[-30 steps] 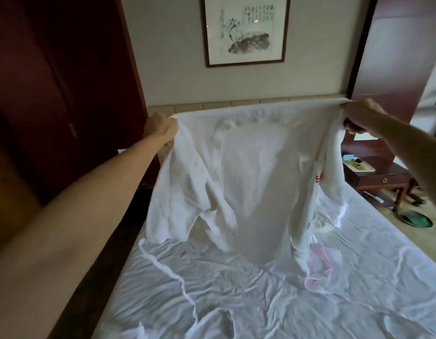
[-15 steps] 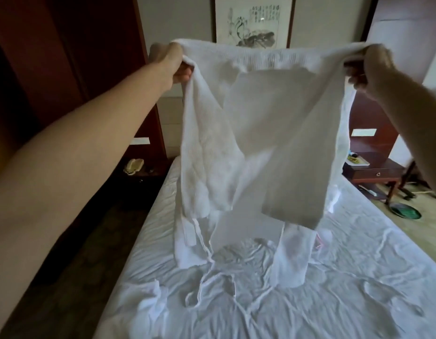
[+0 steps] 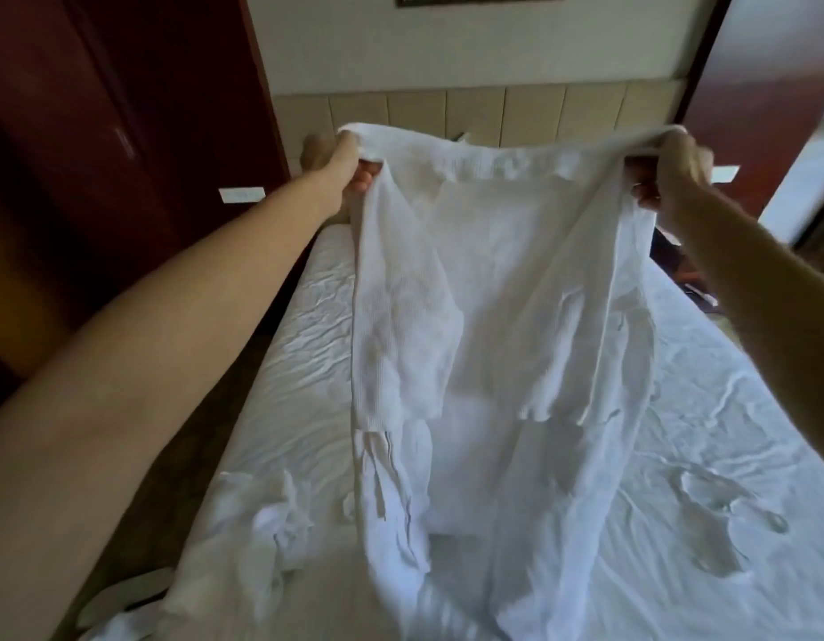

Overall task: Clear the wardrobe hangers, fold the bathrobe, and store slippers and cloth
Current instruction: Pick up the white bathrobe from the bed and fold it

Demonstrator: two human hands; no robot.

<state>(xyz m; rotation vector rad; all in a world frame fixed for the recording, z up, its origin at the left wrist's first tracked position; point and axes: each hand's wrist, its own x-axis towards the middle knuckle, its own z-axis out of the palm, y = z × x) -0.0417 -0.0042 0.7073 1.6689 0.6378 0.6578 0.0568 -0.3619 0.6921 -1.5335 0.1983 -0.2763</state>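
The bathrobe (image 3: 493, 279) is held spread above the bed (image 3: 706, 409), its top edge stretched between the two hands and its lower part already pooled on the sheet below the fingers. The left hand (image 3: 341, 164) is closed around one shoulder, the right hand (image 3: 673, 173) around the other, with cloth bunched inside each fist. For a clean fold, the edge between the fingers should be kept taut and level while the robe is lowered flat, sleeves laid inward. A thin, waffle-textured white weave is shown, limp and light, likely to crease. The sheet beneath is heavily wrinkled.
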